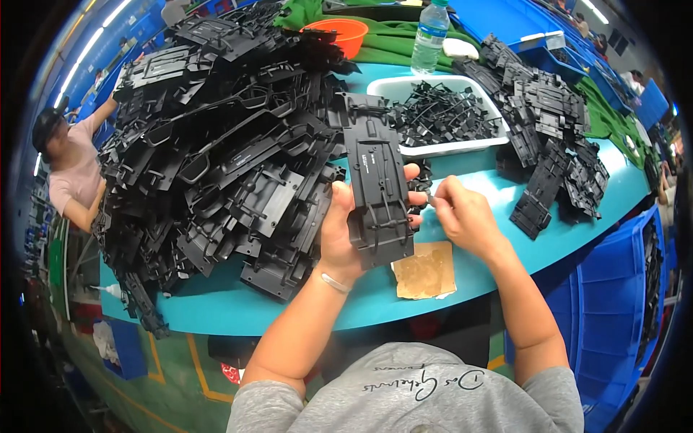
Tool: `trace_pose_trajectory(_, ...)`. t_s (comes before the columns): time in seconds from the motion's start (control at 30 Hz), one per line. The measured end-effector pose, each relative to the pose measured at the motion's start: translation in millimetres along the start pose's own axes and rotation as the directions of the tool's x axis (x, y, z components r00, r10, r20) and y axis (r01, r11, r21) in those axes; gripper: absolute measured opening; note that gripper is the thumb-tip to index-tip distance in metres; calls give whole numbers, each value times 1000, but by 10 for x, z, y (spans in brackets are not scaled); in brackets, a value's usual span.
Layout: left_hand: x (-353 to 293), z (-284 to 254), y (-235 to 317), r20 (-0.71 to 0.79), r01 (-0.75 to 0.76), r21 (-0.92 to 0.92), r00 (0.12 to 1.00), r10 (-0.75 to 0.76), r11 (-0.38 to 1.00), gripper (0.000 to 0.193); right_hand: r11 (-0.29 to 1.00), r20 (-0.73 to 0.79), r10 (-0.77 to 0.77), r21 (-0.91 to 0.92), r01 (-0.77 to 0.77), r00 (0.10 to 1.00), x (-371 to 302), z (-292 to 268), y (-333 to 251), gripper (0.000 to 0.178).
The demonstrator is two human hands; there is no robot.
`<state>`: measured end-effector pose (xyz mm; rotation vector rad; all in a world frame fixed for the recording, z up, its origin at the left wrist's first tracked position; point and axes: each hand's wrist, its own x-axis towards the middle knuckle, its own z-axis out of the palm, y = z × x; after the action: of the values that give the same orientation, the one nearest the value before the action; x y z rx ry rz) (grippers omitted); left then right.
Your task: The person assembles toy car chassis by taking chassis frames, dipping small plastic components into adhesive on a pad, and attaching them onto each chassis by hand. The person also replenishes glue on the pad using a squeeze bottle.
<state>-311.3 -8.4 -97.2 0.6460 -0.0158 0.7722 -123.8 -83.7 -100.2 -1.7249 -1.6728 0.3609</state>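
L grip (341, 234) holds long blk ribbed pc (375, 169).

Matt, ridged panel (375, 173), apparently plastic.

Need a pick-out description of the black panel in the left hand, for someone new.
On the turquoise table, find the big heap of black parts on the left. By its right side, near the white tray, the left hand grips one long black panel. Unlike its neighbours, it is held up in a hand, not lying in a pile.
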Motion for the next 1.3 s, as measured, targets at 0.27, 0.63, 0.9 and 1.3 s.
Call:
trace_pose_trajectory(0.27,7,-51,-57,-27,49,-9,998,-49,999,90,595,233,283,718,-361,930,-220,-199,161,10)
trace_pose_trajectory(0.63,9,-54,-84,-59,34,55,998,-31,998,89,987,3,-151,61,151,989,-461,-221,58,11)
trace_pose_trajectory(0.9,0,-93,-69,-61,58,135,997,-51,989,94,991,-52,-133,26,135,990,-497,-158,-74,10)
trace_pose_trajectory(1.3,-9,-12,-72,-72,62,77,996,-56,995,84,971,19,-208,-121,208,978,-560,-8,-84,9)
